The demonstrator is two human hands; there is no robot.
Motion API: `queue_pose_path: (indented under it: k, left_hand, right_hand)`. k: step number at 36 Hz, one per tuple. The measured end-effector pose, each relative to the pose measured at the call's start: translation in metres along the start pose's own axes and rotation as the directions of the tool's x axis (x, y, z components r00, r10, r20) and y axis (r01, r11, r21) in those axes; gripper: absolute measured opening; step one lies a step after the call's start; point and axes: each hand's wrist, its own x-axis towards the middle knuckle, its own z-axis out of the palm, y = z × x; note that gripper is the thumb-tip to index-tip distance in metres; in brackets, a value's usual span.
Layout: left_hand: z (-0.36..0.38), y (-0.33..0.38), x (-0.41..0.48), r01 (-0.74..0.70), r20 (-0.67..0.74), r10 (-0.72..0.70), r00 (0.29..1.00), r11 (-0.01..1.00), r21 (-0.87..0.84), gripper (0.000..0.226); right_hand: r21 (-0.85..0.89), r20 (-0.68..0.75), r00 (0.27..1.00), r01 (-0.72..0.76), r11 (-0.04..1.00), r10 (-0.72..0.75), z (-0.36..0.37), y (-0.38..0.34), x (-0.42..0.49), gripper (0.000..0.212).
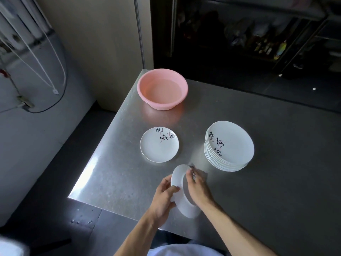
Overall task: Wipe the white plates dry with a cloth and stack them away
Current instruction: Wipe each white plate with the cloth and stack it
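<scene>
I hold a white plate (178, 182) tilted on edge above the near part of the steel table (267, 182). My left hand (164, 196) grips its rim, thumb across the back. My right hand (196, 187) presses against the plate's inner face; a pale cloth (202, 173) seems to be under its fingers, blurred. A single white plate (159, 144) with dark and pink markings lies flat to the left. A stack of several white plates (229, 145) stands to the right.
A pink basin (162, 89) holding water sits at the table's far left corner. The table's left and near edges drop to a dark floor. Dark shelves stand behind the table; a wall with cables is at the left.
</scene>
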Motion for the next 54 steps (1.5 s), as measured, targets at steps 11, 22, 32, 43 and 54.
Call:
queue_pose_path:
  k: [11, 22, 32, 43, 54]
  left_hand:
    - [-0.006, 0.001, -0.001, 0.061, -0.040, -0.065, 0.997, 0.994, -0.090, 0.027]
    - [0.014, 0.006, 0.007, -0.020, -0.093, 0.000, 0.996, 0.978, -0.209, 0.048]
    - [0.019, 0.002, 0.017, -0.006, -0.140, 0.003, 0.990, 1.000, -0.023, 0.048]
    - [-0.009, -0.014, 0.012, 0.116, -0.252, -0.111, 0.961, 0.993, 0.006, 0.035]
    - [0.008, -0.003, 0.008, 0.014, -0.163, 0.014, 0.986, 0.985, 0.170, 0.038]
  right_hand:
    - [0.007, 0.176, 0.984, 0.023, 1.000, -0.024, -0.011, 0.039, -0.008, 0.046]
    - [-0.393, 0.244, 0.776, 0.628, 0.672, -0.582, -0.026, 0.026, -0.059, 0.058]
    - [-0.281, -0.184, 0.845, 0.445, 0.850, -0.503, -0.049, 0.013, -0.024, 0.039]
    - [0.298, -0.305, 0.908, -0.193, 0.935, 0.285, -0.027, 0.039, -0.013, 0.025]
    - [-0.107, 0.086, 0.989, 0.126, 0.986, -0.117, 0.020, 0.010, -0.019, 0.034]
